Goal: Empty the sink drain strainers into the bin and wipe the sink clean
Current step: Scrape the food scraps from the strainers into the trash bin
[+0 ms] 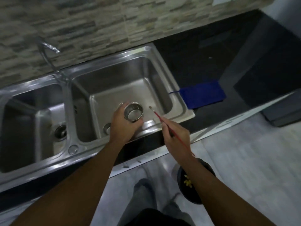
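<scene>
My left hand grips a steel drain strainer above the front rim of the right sink basin, its open mouth turned toward me and looking empty. My right hand holds a thin red-handled brush whose tip points at the strainer from the right. The right basin's drain hole is open. In the left basin a strainer sits in its drain. A black bin with yellow scraps stands on the floor under my right forearm. A blue cloth lies on the counter.
A curved steel tap rises behind the divider between the basins. The black counter runs to the right, where a dark appliance stands. My legs are on the grey tiled floor in front of the cabinet.
</scene>
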A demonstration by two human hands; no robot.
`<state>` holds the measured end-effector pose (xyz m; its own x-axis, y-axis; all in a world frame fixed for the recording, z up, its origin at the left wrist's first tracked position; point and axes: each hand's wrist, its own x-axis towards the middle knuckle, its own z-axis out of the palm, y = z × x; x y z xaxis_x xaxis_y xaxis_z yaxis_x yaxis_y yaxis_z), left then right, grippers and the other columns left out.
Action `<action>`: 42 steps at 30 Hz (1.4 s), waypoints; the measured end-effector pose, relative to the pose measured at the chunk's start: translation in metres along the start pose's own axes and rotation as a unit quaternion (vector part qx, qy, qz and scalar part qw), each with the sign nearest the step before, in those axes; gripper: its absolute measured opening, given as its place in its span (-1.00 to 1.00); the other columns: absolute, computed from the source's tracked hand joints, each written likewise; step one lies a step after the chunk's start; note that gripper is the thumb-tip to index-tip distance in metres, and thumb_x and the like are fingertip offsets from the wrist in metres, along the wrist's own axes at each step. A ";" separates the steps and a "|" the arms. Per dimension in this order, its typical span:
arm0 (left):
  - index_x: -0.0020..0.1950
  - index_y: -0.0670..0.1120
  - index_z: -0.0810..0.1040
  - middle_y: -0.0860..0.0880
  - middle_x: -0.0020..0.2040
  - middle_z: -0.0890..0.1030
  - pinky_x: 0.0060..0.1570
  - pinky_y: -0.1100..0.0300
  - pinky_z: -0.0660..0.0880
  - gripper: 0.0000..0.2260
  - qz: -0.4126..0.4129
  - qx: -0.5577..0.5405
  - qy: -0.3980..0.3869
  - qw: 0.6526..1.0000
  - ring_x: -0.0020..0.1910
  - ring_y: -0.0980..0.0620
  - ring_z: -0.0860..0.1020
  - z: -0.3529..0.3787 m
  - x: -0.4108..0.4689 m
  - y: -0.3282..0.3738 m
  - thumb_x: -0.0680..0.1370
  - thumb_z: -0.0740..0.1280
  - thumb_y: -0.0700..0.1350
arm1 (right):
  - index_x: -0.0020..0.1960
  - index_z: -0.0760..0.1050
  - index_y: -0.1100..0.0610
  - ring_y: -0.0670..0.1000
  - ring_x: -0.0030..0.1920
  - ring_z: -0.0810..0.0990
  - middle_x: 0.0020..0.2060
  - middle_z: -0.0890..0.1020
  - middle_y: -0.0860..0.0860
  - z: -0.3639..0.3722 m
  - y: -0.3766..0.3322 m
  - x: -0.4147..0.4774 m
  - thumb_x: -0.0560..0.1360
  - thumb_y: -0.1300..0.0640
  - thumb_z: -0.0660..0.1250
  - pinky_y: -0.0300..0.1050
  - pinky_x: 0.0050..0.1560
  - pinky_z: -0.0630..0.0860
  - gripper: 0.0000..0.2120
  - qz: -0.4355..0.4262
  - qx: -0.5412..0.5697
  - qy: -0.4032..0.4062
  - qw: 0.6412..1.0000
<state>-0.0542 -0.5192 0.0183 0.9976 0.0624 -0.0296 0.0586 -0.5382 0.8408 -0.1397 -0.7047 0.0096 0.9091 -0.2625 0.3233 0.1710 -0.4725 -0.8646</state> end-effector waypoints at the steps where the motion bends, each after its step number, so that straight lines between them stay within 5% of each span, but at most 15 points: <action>1: 0.27 0.31 0.43 0.33 0.12 0.55 0.24 0.18 0.51 -0.35 -0.002 -0.004 -0.004 1.000 0.14 0.23 0.56 -0.005 0.009 -0.009 0.25 0.57 0.05 | 0.16 0.65 0.21 -0.11 -0.29 0.65 -0.24 0.67 -0.04 0.013 0.004 0.011 0.62 0.26 0.31 -0.15 -0.22 0.63 -0.82 -0.003 -0.010 -0.011 1.000; 3: 0.27 0.30 0.44 0.37 0.12 0.55 0.20 0.31 0.47 -0.34 -0.006 -0.009 -0.015 1.000 0.13 0.29 0.55 -0.012 0.027 -0.026 0.22 0.58 0.01 | 0.10 0.65 0.21 -0.11 -0.34 0.63 -0.29 0.65 0.00 0.038 0.012 0.034 0.62 0.29 0.31 -0.18 -0.27 0.61 -0.85 -0.017 -0.042 -0.030 0.998; 8: 0.34 0.10 0.50 0.04 0.26 0.60 0.11 0.23 0.44 -0.31 -0.078 0.024 -0.068 0.994 0.18 0.07 0.57 -0.005 0.068 -0.066 0.24 0.61 -0.08 | 0.25 0.60 -0.03 -0.18 -0.24 0.62 -0.20 0.68 -0.11 0.084 0.034 0.075 0.62 0.13 0.26 -0.34 -0.13 0.53 -0.74 0.022 -0.120 -0.100 0.987; 11: 0.42 -0.02 0.45 -0.06 0.35 0.54 0.23 0.23 0.39 -0.26 -0.088 0.062 -0.120 0.987 0.30 -0.03 0.52 0.008 0.086 -0.085 0.28 0.62 -0.13 | 0.27 0.59 -0.02 -0.07 -0.23 0.65 -0.19 0.70 -0.04 0.092 0.043 0.081 0.63 0.07 0.20 -0.14 -0.15 0.58 -0.72 0.041 -0.203 -0.183 0.961; 15: 0.44 0.01 0.41 -0.10 0.36 0.53 0.30 0.01 0.49 -0.24 -0.117 0.118 -0.183 0.969 0.32 -0.12 0.52 0.025 0.103 -0.106 0.29 0.62 -0.10 | 0.18 0.56 -0.04 0.04 -0.34 0.60 -0.32 0.62 -0.05 0.094 0.042 0.079 0.62 0.00 0.10 -0.02 -0.24 0.59 -0.71 0.041 -0.312 -0.263 0.912; 22: 0.46 0.02 0.34 -0.13 0.38 0.51 0.27 -0.07 0.50 -0.16 -0.139 0.161 -0.260 0.942 0.32 -0.20 0.52 0.055 0.116 -0.134 0.27 0.68 -0.07 | 0.18 0.60 -0.05 0.16 -0.34 0.63 -0.35 0.66 -0.01 0.100 0.044 0.081 0.58 0.04 0.19 0.01 -0.27 0.60 -0.73 0.057 -0.354 -0.247 0.900; 33: 0.39 0.00 0.32 -0.14 0.34 0.51 0.17 0.02 0.46 -0.11 -0.171 0.171 -0.288 0.927 0.29 -0.20 0.52 0.067 0.120 -0.151 0.18 0.71 0.01 | 0.21 0.54 -0.11 -0.06 -0.52 0.48 -0.49 0.40 -0.14 0.098 0.053 0.078 0.60 0.02 0.16 -0.21 -0.40 0.42 -0.74 0.051 -0.338 -0.227 0.912; 42: 0.56 0.00 0.21 -0.10 0.51 0.35 0.40 0.01 0.33 -0.06 -0.173 0.146 -0.253 0.941 0.47 -0.14 0.37 0.059 0.117 -0.150 0.30 0.65 0.03 | 0.13 0.53 -0.04 -0.14 -0.52 0.45 -0.45 0.48 -0.13 0.099 0.052 0.079 0.62 0.03 0.09 -0.16 -0.41 0.55 -0.75 0.055 -0.310 -0.233 0.920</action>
<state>0.0557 -0.4812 -0.1434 0.8027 -0.0911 -0.5893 0.3170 -0.7719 0.5511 -0.0211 -0.6665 -0.0483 0.9968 -0.0165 -0.0776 -0.0498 -0.8915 -0.4504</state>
